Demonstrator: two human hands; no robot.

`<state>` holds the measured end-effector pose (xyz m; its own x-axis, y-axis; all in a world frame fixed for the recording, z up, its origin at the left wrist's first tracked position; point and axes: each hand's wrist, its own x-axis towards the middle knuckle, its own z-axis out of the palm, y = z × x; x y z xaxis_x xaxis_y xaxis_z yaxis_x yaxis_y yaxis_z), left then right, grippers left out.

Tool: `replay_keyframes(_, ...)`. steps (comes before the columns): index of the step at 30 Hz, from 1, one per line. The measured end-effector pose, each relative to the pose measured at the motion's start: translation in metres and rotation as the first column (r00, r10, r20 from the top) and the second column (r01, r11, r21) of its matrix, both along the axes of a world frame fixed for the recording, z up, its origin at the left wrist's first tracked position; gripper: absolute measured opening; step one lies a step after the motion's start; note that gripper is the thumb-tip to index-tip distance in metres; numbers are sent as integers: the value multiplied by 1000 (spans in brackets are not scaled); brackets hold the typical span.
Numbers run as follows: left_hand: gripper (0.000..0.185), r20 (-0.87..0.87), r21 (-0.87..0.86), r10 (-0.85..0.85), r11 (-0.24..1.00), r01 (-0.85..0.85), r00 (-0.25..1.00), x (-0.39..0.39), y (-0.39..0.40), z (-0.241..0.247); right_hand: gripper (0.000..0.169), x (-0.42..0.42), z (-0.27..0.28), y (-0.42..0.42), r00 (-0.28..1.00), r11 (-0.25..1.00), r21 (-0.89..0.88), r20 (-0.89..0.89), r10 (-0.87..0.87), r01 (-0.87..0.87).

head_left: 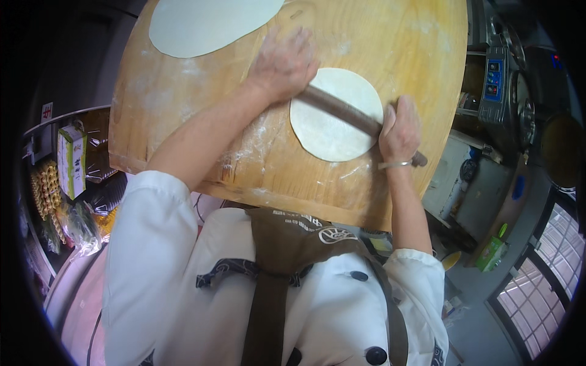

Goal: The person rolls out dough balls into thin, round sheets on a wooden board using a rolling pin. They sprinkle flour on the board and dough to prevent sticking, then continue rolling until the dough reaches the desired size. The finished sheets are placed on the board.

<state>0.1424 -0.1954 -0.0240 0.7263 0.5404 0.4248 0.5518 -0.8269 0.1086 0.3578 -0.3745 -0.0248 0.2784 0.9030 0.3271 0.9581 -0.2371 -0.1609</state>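
Note:
A dark wooden rolling pin [341,110] lies slantwise across a flattened round of dough [320,130] on the floured wooden board [206,114]. My left hand [287,64] is at the pin's upper left end, its fingers slightly blurred and covering that end. At the lower right, my right hand [401,130] rests over the pin with the palm against it and the fingers extended; the pin's tip sticks out past the wrist, which wears a bracelet [394,164]. A second, larger sheet of dough [210,23] lies flat at the board's top left, partly out of frame.
Left of the board are shelves with a green and white box [72,160], clear plastic trays [100,155] and a plastic bag [82,228]. A cooking appliance with a blue control panel [493,80] stands at the right. Barred windows [526,302] are at the lower right.

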Motion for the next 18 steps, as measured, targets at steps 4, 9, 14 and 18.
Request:
replay_keyframes(4, 28, 4, -81, 95, 992, -94, 995, -10, -26, -1, 35, -18, 7, -11, 995, 987, -143, -48, -82, 75)
replay_keyframes(9, 28, 25, -60, -78, 995, 80, 997, -3, -12, -6, 40, -15, 4, -10, 999, 999, -46, 28, 30, -29)
replay_keyframes(14, 29, -49, -116, 107, 987, -112, 993, 44, 34, 1, 18, 25, 6, 46, 1000, 1000, -16, 23, -20, 21)
replay_keyframes(18, 32, -52, -105, 45, 993, -50, 998, 11, -9, -15, 34, -3, 0, 5, 991, 996, 46, 116, 71, -77)
